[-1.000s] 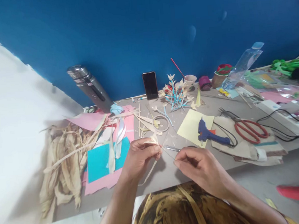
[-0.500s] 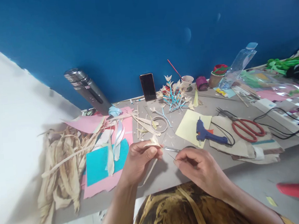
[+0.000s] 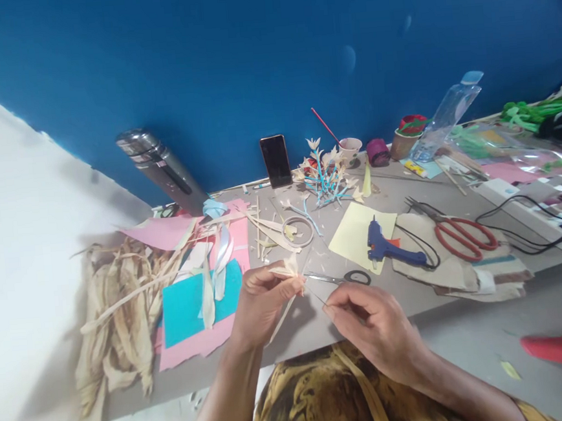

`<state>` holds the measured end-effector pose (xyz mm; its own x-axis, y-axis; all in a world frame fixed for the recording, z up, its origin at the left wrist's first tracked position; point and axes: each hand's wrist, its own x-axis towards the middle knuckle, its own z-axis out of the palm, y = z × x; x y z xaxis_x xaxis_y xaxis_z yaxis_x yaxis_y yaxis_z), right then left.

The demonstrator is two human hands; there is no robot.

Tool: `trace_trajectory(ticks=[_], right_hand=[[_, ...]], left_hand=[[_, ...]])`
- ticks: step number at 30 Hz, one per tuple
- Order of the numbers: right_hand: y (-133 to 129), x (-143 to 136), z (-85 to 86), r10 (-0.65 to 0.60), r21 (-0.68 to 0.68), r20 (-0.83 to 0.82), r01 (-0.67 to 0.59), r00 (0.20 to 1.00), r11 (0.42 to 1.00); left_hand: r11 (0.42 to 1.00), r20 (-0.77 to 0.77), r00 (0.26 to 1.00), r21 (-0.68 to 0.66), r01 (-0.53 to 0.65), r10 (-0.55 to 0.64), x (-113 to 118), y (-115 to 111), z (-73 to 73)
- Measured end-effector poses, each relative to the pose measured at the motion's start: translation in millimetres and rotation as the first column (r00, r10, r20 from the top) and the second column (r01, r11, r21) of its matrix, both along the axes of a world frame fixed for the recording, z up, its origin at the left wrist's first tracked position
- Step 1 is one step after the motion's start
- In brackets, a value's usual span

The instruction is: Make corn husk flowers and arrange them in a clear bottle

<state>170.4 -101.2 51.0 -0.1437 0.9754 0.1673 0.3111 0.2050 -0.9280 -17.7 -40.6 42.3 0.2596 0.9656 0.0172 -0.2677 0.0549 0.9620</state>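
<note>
Between thumb and fingers my left hand (image 3: 271, 299) pinches a small cream husk flower (image 3: 289, 268), its petals pointing up. A pale strip (image 3: 282, 320) hangs below that hand. My right hand (image 3: 370, 317) is closed, its thumb and index finger on a thin wire (image 3: 317, 295) that reaches toward the flower's base. Black-handled scissors (image 3: 357, 277) lie on the table just beyond my hands. A roll of tape (image 3: 298, 231) and cut husk pieces (image 3: 267, 230) are behind them. Further back stands a bunch of husk flowers on blue stems (image 3: 327, 184).
Dried husks (image 3: 124, 313) and a turquoise sheet (image 3: 186, 309) lie left, a steel flask (image 3: 166, 171) behind. A phone (image 3: 276, 161) leans on the wall. Right are a blue glue gun (image 3: 391, 248), red-handled scissors (image 3: 465, 238), a plastic bottle (image 3: 449, 119) and a power strip (image 3: 519, 208).
The flower in my left hand has turned more upright. My right hand has shifted slightly down, and the black scissors' handle is now more exposed. The view has moved a little.
</note>
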Motion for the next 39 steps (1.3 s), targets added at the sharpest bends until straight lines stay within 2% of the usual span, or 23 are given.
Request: trace_trajectory(ticks=[9, 21, 25, 28, 30, 33, 36, 39], right_hand=[[-2, -3, -3.7, -0.039, -0.007, -0.001, 0.039, 0.999, 0.999], [4, 0, -4.6, -0.016, -0.061, -0.072, 0.012, 0.997, 0.998], [5, 4, -4.7, -0.047, -0.008, -0.074, 0.046, 0.996, 0.999], [6, 4, -4.0, -0.065, 0.098, -0.041, 0.068, 0.997, 0.993], [7, 3, -4.2, -0.082, 0.176, -0.004, 0.081, 0.997, 0.981], [9, 2, -6.2, -0.118, 0.248, 0.045, 0.103, 0.992, 0.963], [11, 2, -8.5, -0.132, 0.247, 0.057, 0.114, 0.99, 0.962], [11, 1, -8.4, -0.119, 0.214, 0.044, 0.107, 0.992, 0.971]], left_hand=[[0.999, -0.051, 0.998, 0.017, 0.028, -0.027, 0, -1, 6.4], [0.997, -0.084, 0.994, -0.049, 0.068, -0.072, 8, -3, -2.3], [0.986, -0.059, 0.987, -0.077, 0.146, -0.151, 9, -6, -6.5], [0.978, -0.104, 0.978, -0.127, 0.166, -0.179, 11, -8, -8.0], [0.98, -0.125, 0.982, -0.157, 0.12, -0.141, 15, -9, -8.6], [0.981, 0.016, 1.0, -0.193, 0.027, -0.025, 21, -13, -9.2], [0.972, 0.15, 0.987, -0.233, -0.014, 0.05, 27, -15, -8.0], [0.96, 0.206, 0.975, -0.279, -0.019, 0.079, 32, -15, -5.4]])
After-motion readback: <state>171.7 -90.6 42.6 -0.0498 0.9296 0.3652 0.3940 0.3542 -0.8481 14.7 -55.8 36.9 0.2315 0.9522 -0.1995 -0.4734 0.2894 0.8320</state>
